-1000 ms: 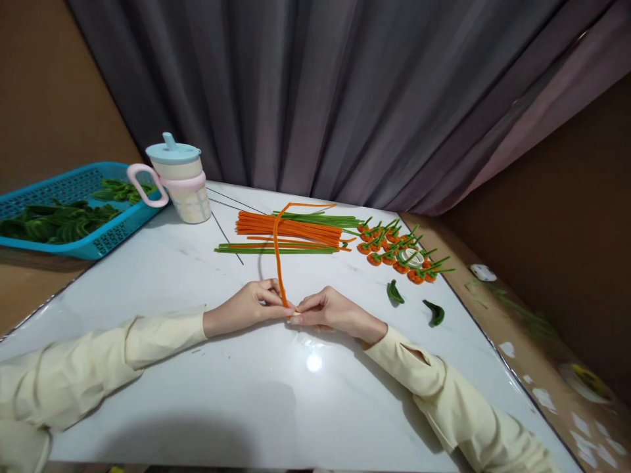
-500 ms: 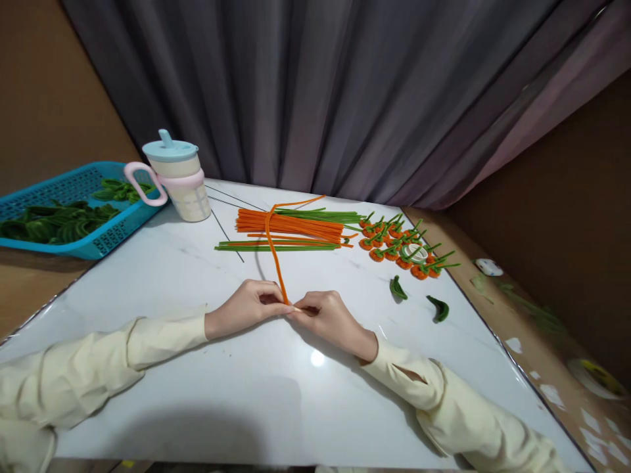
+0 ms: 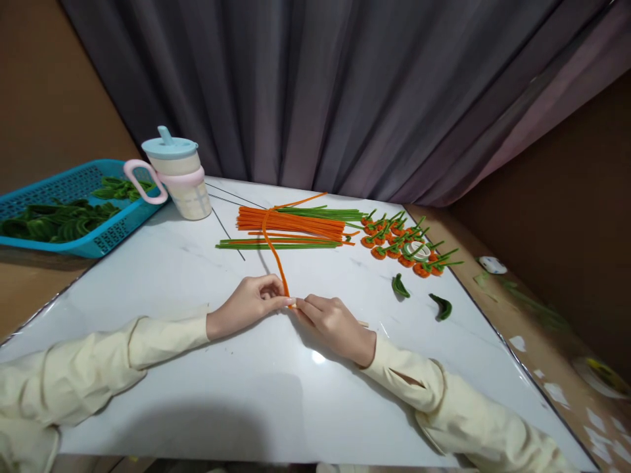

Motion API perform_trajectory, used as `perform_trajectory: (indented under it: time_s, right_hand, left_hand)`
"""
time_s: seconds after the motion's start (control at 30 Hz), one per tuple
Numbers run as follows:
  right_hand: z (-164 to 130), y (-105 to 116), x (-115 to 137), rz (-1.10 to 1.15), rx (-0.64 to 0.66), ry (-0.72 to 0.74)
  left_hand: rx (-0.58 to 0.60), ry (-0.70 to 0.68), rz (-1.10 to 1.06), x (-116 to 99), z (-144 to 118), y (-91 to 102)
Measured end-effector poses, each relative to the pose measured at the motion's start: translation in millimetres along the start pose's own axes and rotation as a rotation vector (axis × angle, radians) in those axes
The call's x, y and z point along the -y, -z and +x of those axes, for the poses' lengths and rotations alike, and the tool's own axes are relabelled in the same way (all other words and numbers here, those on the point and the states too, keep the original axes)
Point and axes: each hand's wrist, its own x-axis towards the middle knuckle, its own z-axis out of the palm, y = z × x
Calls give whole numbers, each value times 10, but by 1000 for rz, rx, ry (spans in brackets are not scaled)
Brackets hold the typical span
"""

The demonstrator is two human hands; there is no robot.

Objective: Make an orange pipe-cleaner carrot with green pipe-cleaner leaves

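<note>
My left hand is closed in a pinch on the lower end of an orange pipe cleaner, which arcs up and away over the others. Against its fingertips, my right hand is closed around a thin pale stick. The stick's tip shows at the orange end, and its other end pokes out behind the right hand; the rest is hidden by the fingers. Beyond the hands lie a bundle of orange pipe cleaners and some green pipe cleaners.
Several small orange pieces with green stems stand around a tape roll at the right. Two curled green leaves lie nearer. On the left are a lidded cup and a blue basket of green pieces.
My right fingers have curled further over the stick, and its rear end now shows behind the hand. The left fingertips have shifted slightly, still pinching the orange pipe cleaner.
</note>
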Motion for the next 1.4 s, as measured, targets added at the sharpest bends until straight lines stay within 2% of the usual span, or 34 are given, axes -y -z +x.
perform_trajectory:
  time_s: [0.07,0.17,0.33,0.43,0.53,0.6,0.8,1.0,1.27,1.4]
  right_hand:
    - [1,11,12,-82,-18,49]
    - [5,13,24,-130,-54,82]
    - [9,-14,30,-91,-102,61]
    - [4,-22,34,-82,-121,46]
    - [1,-19,40,-81,-131,42]
    - [2,-13,43,-79,-141,38]
    - [-1,2,36,-109,-187,38]
    - [-31,-10,18,-252,-221,135]
    - [-5,30,28,-267,-198,191]
    - [29,65,40,-182,-133,103]
  left_hand:
    - [-27,12,-42,3,-12,-25]
    - [-101,-71,23,21,-41,-60]
    - [-204,-415,345,49,-92,-69]
    - [-192,-625,405,60,-97,-50]
    - [-181,-754,408,79,-79,-41]
    - [-188,-782,384,89,-66,-47]
    - [-136,-731,344,83,-64,-64]
    - [-92,-778,357,99,-40,-52]
    - [-105,-911,538,94,-14,-29]
    - [-121,-924,558,116,-6,-21]
